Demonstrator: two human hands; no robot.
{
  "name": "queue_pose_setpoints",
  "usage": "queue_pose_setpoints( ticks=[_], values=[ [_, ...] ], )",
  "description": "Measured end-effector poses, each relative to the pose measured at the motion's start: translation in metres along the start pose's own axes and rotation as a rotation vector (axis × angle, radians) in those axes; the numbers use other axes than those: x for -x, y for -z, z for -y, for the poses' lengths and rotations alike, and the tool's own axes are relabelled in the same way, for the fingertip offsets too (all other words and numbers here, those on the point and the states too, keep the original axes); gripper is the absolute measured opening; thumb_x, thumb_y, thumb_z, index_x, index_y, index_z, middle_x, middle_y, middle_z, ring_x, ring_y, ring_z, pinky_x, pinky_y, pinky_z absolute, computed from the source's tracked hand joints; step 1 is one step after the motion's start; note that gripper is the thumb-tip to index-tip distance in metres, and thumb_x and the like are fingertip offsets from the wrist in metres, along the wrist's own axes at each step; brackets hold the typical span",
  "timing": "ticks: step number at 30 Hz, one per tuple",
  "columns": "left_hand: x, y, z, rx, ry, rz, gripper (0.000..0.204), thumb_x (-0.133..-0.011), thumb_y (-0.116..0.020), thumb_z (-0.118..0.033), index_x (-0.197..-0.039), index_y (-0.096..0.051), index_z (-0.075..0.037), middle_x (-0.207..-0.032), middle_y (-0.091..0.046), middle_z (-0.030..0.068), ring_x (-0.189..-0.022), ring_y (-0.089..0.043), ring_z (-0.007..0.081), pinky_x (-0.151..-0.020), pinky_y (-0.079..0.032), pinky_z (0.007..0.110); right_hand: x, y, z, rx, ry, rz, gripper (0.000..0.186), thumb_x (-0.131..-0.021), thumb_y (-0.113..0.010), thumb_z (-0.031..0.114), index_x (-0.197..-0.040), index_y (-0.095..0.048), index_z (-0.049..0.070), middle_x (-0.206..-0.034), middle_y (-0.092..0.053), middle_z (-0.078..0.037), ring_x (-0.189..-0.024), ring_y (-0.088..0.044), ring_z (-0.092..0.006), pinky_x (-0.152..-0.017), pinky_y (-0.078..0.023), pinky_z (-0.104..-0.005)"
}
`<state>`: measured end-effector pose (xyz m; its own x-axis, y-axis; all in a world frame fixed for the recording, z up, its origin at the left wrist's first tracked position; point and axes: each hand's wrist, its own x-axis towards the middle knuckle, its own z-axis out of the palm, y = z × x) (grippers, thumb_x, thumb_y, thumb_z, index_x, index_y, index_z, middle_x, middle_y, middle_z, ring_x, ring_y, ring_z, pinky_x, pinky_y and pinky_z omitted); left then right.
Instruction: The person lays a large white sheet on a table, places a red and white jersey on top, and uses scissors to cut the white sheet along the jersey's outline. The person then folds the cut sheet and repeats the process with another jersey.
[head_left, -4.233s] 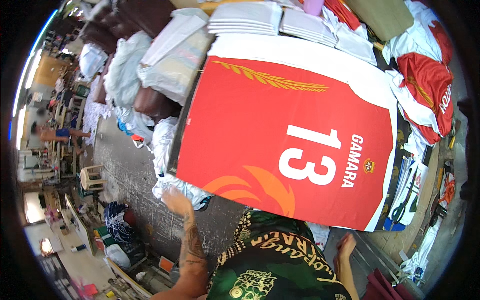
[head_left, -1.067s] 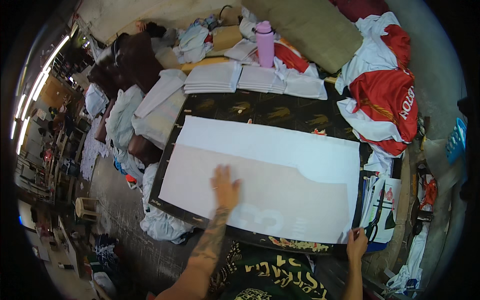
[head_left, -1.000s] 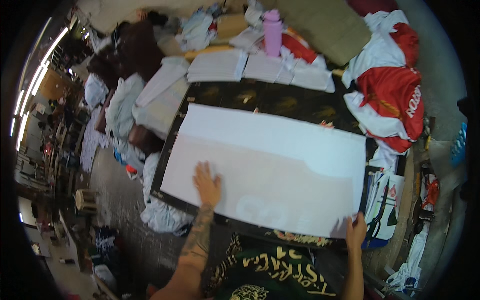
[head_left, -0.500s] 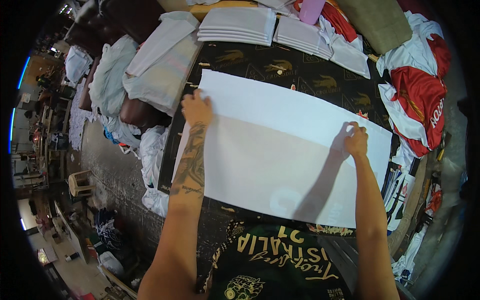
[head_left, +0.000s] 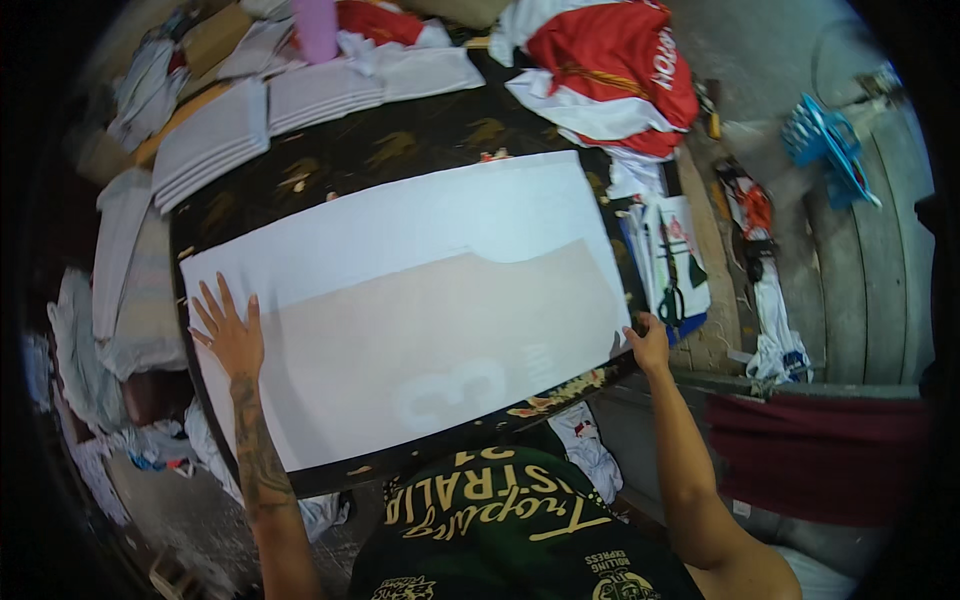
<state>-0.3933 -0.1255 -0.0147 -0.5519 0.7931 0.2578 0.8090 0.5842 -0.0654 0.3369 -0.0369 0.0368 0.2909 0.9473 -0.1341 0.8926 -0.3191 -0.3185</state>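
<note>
- The white cloth (head_left: 430, 300) lies flat across the middle of the dark surface (head_left: 362, 168), its plain side up; a grey area, with a pale figure, shows through from beneath.
- At the surface's left end, the left hand (head_left: 232, 335) rests palm down on the cloth, fingers spread and holding nothing.
- Near the surface's right near corner, the right hand (head_left: 648, 340) is at the cloth's corner, fingers curled; whether they pinch it, I cannot tell.
- Done, by the look of it: the cloth is laid out, mostly smooth and probably doubled, though the layers are hard to make out.
- Not done: it is not folded small like the stacked white cloths (head_left: 212, 142) along the surface's far edge.
- At the surface's right end, the scissors (head_left: 671, 283) lie on papers (head_left: 648, 240), untouched.
</note>
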Motion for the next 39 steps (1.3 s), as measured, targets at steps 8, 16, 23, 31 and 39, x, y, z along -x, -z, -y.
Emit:
queue_pose_setpoints(
  ticks=[8, 16, 23, 31, 39],
  values=[
    [0.065, 0.037, -0.089, -0.095, 0.262, 0.244, 0.078, -0.108, -0.051, -0.053, -0.173, -0.02, -0.024, -0.18, -0.016, 0.01, -0.165, -0.013, 0.0387, -0.126, -0.011, 0.072, 0.008, 0.008, -0.028, 0.042, 0.047, -0.085, 0.032, -0.09, -0.082, 0.023, -0.109, -0.063, 0.006, -0.096, -0.066, -0.016, -0.092, -0.067, -0.0357, -0.081, -0.052, -0.047],
    [0.093, 0.094, -0.158, 0.333, -0.022, 0.002, 0.072, -0.108, -0.056, -0.039, -0.17, -0.028, -0.014, -0.177, -0.02, 0.016, -0.164, -0.015, 0.041, -0.129, -0.012, 0.066, -0.208, 0.073, 0.084, -0.352, 0.401, -0.248, 0.027, -0.095, -0.075, 0.027, -0.09, -0.069, 0.001, -0.085, -0.07, -0.019, -0.083, -0.07, -0.0414, -0.075, -0.053, -0.0506],
    [0.225, 0.15, -0.207, 0.458, 0.076, 0.158, 0.05, -0.104, -0.062, -0.022, -0.146, -0.052, 0.004, -0.17, -0.027, 0.0297, -0.156, -0.029, 0.0489, -0.125, -0.028, 0.058, -0.394, 0.087, 0.133, -0.028, 0.562, -0.595, 0.023, -0.094, -0.076, 0.026, -0.1, -0.073, 0.004, -0.09, -0.072, -0.018, -0.087, -0.072, -0.0362, -0.079, -0.053, -0.0514],
    [0.216, 0.168, -0.264, 0.739, 0.224, 0.089, 0.038, -0.098, -0.067, -0.005, -0.134, -0.059, 0.002, -0.152, -0.051, 0.0254, -0.145, -0.047, 0.043, -0.118, -0.038, 0.055, -0.399, 0.245, 0.275, -0.853, 0.896, -0.721, 0.027, -0.107, -0.064, 0.026, -0.099, -0.068, 0.001, -0.09, -0.073, -0.014, -0.079, -0.068, -0.0281, -0.077, -0.053, -0.0437],
    [0.061, 0.206, -0.421, 1.484, -0.217, 0.276, 0.084, -0.093, -0.085, -0.029, -0.161, -0.039, -0.011, -0.153, -0.055, 0.0174, -0.145, -0.051, 0.031, -0.117, -0.042, 0.052, -0.125, 0.449, 0.341, -1.574, 1.525, -0.374, 0.011, -0.11, -0.061, 0.018, -0.114, -0.058, 0.009, -0.103, -0.073, -0.009, -0.091, -0.075, -0.0208, -0.083, -0.064, -0.0374]
  ],
)
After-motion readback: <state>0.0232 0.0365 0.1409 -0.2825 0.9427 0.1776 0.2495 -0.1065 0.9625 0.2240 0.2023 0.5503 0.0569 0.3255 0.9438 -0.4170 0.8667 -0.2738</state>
